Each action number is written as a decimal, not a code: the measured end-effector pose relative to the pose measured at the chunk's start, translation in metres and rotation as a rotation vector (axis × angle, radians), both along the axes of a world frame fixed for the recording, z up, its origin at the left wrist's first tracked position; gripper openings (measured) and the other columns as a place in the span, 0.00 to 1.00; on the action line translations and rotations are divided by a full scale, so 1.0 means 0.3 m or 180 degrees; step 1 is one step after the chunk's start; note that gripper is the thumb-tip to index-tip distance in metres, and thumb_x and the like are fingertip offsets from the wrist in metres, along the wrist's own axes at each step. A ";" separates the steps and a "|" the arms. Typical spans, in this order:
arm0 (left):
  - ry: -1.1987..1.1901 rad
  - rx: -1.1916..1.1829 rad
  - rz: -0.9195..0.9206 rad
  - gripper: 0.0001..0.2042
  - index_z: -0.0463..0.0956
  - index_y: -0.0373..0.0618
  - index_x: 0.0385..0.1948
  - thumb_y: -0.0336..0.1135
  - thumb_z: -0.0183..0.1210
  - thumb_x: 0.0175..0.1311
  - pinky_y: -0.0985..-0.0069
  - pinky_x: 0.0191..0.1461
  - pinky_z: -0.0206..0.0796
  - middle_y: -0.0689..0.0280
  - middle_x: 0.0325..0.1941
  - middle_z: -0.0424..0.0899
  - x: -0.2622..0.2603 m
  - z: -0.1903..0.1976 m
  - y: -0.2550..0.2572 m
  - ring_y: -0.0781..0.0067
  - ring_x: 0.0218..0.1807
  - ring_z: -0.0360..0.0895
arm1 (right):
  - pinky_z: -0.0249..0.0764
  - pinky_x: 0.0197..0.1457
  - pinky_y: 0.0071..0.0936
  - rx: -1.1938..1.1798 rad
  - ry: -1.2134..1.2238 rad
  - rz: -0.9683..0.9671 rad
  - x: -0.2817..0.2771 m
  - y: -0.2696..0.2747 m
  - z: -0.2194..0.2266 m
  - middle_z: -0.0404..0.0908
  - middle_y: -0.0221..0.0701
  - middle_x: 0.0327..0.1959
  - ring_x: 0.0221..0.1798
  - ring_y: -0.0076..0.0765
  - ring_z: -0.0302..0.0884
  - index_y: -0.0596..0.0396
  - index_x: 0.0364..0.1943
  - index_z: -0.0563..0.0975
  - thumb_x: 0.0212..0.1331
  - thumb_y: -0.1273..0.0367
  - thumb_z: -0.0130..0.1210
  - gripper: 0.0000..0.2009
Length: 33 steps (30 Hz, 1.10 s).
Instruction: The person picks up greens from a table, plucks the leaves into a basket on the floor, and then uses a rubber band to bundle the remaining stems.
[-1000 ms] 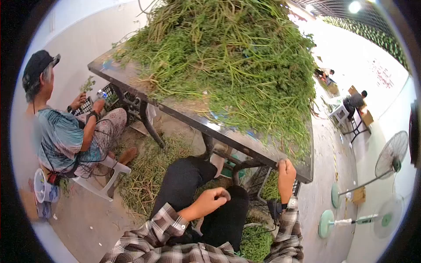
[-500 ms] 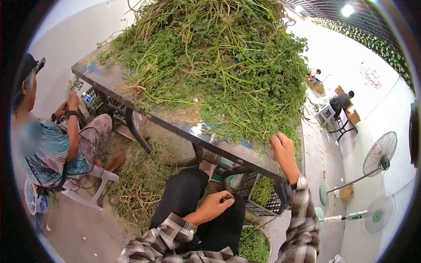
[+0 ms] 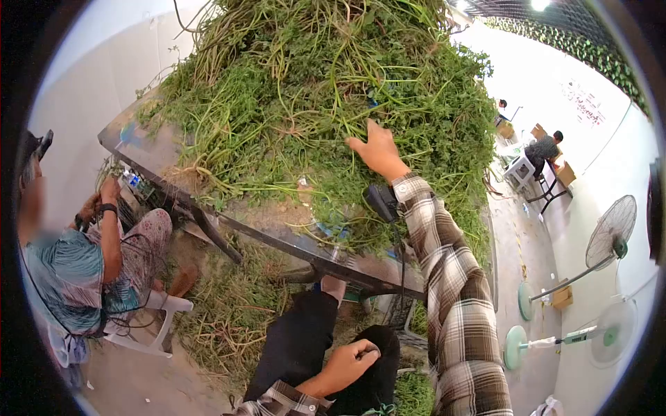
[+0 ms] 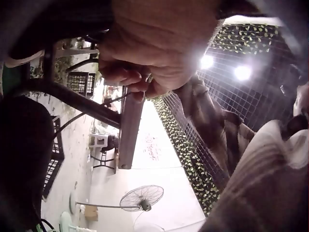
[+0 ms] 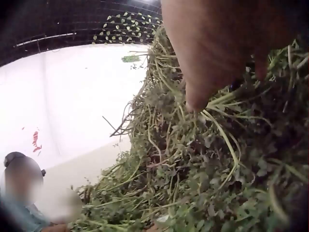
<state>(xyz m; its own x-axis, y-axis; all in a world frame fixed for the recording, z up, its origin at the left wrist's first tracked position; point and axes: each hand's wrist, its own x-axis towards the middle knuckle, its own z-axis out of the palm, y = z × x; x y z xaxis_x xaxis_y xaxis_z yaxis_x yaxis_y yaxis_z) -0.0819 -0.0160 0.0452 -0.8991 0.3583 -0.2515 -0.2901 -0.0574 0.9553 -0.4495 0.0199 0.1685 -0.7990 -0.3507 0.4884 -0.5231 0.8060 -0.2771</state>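
Note:
A large heap of leafy green stems (image 3: 298,90) covers most of the dark table (image 3: 239,211). My right hand (image 3: 378,151) reaches over the front of the heap, thumb and fingers extended. In the right wrist view the thumb (image 5: 195,99) points down at pale green stems (image 5: 224,135), and leaves hide part of the other fingertips. Low over my lap is my left hand (image 3: 347,366), its fingers loosely curled and the thumb close to the index finger. The left wrist view shows this hand (image 4: 149,43) in front of the table's underside, with no stems in it.
Trimmed stems (image 3: 239,312) litter the floor left of my legs. Greens (image 3: 415,395) lie low by my right knee. Another person (image 3: 76,267) sits at the left, handling stems. Fans (image 3: 610,232) stand at the right; a black crate (image 4: 55,157) shows in the left wrist view.
My right hand has left the table's front edge and moved forward and left onto the heap. My left hand stays over my lap. The view has shifted.

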 end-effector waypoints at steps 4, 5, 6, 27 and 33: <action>-0.0195 -0.0119 -0.0163 0.11 0.75 0.39 0.37 0.38 0.52 0.63 0.80 0.28 0.56 0.70 0.23 0.73 -0.002 0.017 -0.004 0.84 0.23 0.62 | 0.67 0.50 0.47 0.0306 -0.0073 -0.0308 0.000 -0.014 -0.008 0.77 0.46 0.41 0.51 0.55 0.66 0.64 0.46 0.71 0.52 0.55 0.54 0.26; -0.0183 -0.0090 -0.0201 0.12 0.75 0.39 0.38 0.38 0.51 0.63 0.78 0.28 0.57 0.68 0.24 0.75 0.000 0.017 -0.001 0.82 0.24 0.64 | 0.67 0.50 0.47 0.0311 -0.0079 -0.0317 0.001 -0.007 -0.001 0.77 0.46 0.41 0.51 0.55 0.66 0.64 0.46 0.71 0.52 0.55 0.54 0.26; -0.0190 -0.0076 -0.0214 0.12 0.75 0.39 0.38 0.38 0.51 0.63 0.78 0.28 0.57 0.68 0.24 0.75 0.002 0.020 0.002 0.82 0.24 0.64 | 0.68 0.48 0.47 0.0430 -0.0219 -0.0314 0.024 0.000 0.032 0.77 0.46 0.38 0.48 0.55 0.68 0.63 0.42 0.73 0.52 0.55 0.54 0.23; 0.0535 -0.0491 0.0197 0.10 0.76 0.38 0.35 0.36 0.51 0.61 0.79 0.34 0.62 0.67 0.28 0.76 0.033 -0.032 0.012 0.80 0.30 0.68 | 0.64 0.39 0.38 0.1397 0.0715 0.0126 0.508 0.393 0.000 0.74 0.32 0.27 0.39 0.43 0.67 0.53 0.27 0.71 0.53 0.62 0.54 0.10; 0.0603 -0.0661 0.0160 0.11 0.76 0.38 0.35 0.37 0.51 0.61 0.78 0.33 0.61 0.67 0.27 0.76 0.030 -0.044 0.024 0.80 0.28 0.68 | 0.65 0.49 0.38 0.1020 0.0336 0.0337 0.532 0.414 -0.011 0.74 0.38 0.33 0.43 0.45 0.67 0.59 0.35 0.73 0.48 0.67 0.54 0.11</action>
